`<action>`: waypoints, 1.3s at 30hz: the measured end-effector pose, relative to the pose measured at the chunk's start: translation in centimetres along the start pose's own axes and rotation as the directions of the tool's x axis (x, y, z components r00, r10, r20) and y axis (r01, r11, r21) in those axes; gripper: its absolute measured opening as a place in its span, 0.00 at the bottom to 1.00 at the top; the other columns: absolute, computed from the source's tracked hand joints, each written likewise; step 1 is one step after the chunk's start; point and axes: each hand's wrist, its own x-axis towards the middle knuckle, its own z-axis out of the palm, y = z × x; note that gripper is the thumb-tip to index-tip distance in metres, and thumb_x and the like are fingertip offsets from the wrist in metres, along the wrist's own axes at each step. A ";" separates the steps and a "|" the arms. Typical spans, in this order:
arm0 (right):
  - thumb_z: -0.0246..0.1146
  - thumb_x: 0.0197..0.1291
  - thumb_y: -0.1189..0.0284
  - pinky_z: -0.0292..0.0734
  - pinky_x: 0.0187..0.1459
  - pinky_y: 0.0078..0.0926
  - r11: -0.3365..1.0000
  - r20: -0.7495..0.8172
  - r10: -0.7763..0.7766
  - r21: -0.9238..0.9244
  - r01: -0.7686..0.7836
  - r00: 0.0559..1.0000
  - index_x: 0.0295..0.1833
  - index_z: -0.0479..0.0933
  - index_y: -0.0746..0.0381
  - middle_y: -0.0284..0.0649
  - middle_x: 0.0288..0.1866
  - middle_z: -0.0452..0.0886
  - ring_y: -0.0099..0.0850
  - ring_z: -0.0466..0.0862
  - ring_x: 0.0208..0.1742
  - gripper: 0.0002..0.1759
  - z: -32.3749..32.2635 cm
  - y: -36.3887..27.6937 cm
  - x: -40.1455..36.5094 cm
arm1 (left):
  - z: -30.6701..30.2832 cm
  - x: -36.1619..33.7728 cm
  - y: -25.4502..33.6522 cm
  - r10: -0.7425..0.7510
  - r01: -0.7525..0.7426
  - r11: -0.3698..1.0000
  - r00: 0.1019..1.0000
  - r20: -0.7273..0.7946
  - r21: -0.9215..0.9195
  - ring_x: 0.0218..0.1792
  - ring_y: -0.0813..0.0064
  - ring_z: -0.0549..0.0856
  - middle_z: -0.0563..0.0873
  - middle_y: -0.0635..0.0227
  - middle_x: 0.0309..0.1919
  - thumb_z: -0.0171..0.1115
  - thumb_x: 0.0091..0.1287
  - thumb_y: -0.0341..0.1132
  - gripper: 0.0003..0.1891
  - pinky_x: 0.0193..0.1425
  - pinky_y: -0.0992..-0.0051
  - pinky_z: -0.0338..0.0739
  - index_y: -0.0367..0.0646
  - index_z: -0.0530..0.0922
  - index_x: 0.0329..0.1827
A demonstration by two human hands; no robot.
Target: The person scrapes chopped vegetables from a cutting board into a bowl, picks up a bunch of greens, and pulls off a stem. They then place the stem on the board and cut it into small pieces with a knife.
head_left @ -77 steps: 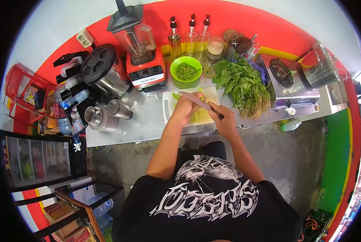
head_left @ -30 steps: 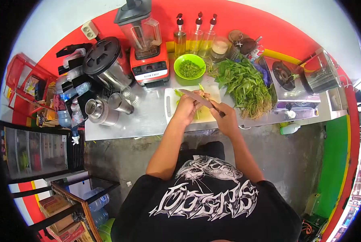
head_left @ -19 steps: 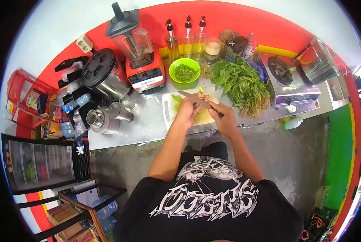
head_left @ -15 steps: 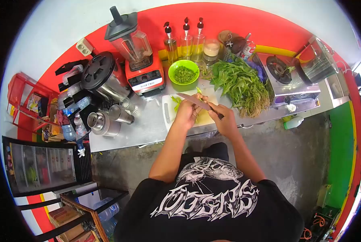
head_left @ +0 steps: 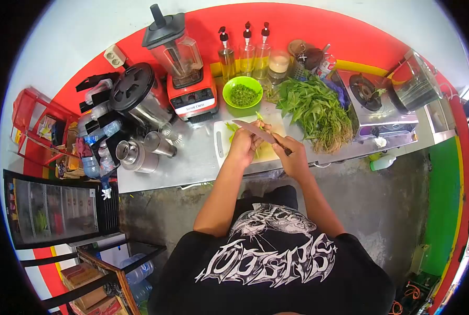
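Observation:
My right hand (head_left: 292, 156) is closed round the dark handle of a knife (head_left: 255, 131), whose blade points up and left across my left hand (head_left: 244, 146). The fingers of my left hand are closed on green stalks (head_left: 259, 119), partly hidden by the blade. Both hands are over a white cutting board (head_left: 220, 137), where more pale green pieces lie. Beyond the board stands a green bowl (head_left: 242, 111) of chopped greens (head_left: 243, 95). A leafy bunch with roots (head_left: 316, 110) lies right of the board.
A red blender (head_left: 192, 100) stands at the back left, beside metal containers (head_left: 135, 156). Three pump bottles (head_left: 246, 52) and a glass jar (head_left: 278, 64) line the wall. A gas stove (head_left: 384, 123) is at the right. The steel counter's front edge (head_left: 156, 187) runs before me.
The camera view has shifted slightly, so the counter items appear a little to the right. Both hands keep nearly the same pose, with the knife and stalks still held.

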 end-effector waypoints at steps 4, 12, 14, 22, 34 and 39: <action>0.68 0.66 0.71 0.71 0.35 0.29 1.000 -0.010 0.000 -0.026 0.000 1.000 0.60 0.82 0.66 0.43 0.29 0.77 0.32 0.75 0.29 0.19 0.2 0.5 -0.2 | -0.1 -0.2 -0.2 0.009 -0.009 1.000 1.000 -0.008 0.018 0.43 0.73 0.90 0.89 0.60 0.44 0.55 0.78 0.36 0.09 0.50 0.77 0.87 0.40 0.80 0.45; 0.69 0.65 0.71 0.70 0.35 0.29 1.000 -0.009 0.029 0.006 -0.029 1.000 0.60 0.82 0.66 0.42 0.29 0.77 0.30 0.74 0.28 0.20 -0.2 -0.1 -0.1 | 0.6 -0.5 0.1 -0.014 0.015 0.999 1.000 -0.021 0.029 0.43 0.74 0.90 0.90 0.61 0.43 0.55 0.79 0.38 0.09 0.49 0.77 0.87 0.42 0.80 0.45; 0.69 0.65 0.71 0.70 0.34 0.29 1.000 -0.008 0.019 -0.004 -0.019 1.000 0.60 0.82 0.66 0.42 0.29 0.77 0.30 0.74 0.28 0.20 -0.3 0.1 -0.2 | 0.7 -0.5 0.0 -0.011 0.011 1.000 1.000 -0.025 0.017 0.43 0.74 0.90 0.90 0.60 0.44 0.53 0.79 0.35 0.09 0.51 0.77 0.85 0.40 0.80 0.45; 0.69 0.64 0.71 0.70 0.34 0.30 1.000 -0.014 0.011 -0.024 -0.011 1.000 0.60 0.83 0.65 0.42 0.29 0.77 0.32 0.74 0.28 0.20 -0.2 0.5 -0.2 | -0.2 0.2 -0.7 -0.009 0.009 0.999 1.000 0.001 0.034 0.43 0.72 0.90 0.90 0.61 0.43 0.57 0.78 0.38 0.09 0.50 0.76 0.86 0.42 0.80 0.45; 0.69 0.64 0.71 0.70 0.34 0.30 0.999 -0.005 0.008 -0.052 -0.009 1.000 0.61 0.82 0.65 0.42 0.29 0.76 0.31 0.74 0.28 0.21 0.0 -0.2 0.4 | 0.3 0.4 0.4 -0.024 0.024 0.999 1.000 -0.005 0.026 0.42 0.73 0.89 0.90 0.61 0.44 0.59 0.77 0.39 0.09 0.49 0.75 0.86 0.43 0.81 0.44; 0.69 0.64 0.72 0.70 0.34 0.30 0.999 -0.037 0.018 -0.029 -0.019 0.999 0.61 0.82 0.65 0.42 0.29 0.76 0.32 0.74 0.28 0.20 0.3 -0.4 0.8 | 0.2 0.7 0.9 -0.022 0.021 0.999 1.000 0.016 0.029 0.42 0.73 0.90 0.90 0.60 0.43 0.59 0.77 0.38 0.09 0.48 0.75 0.86 0.42 0.81 0.44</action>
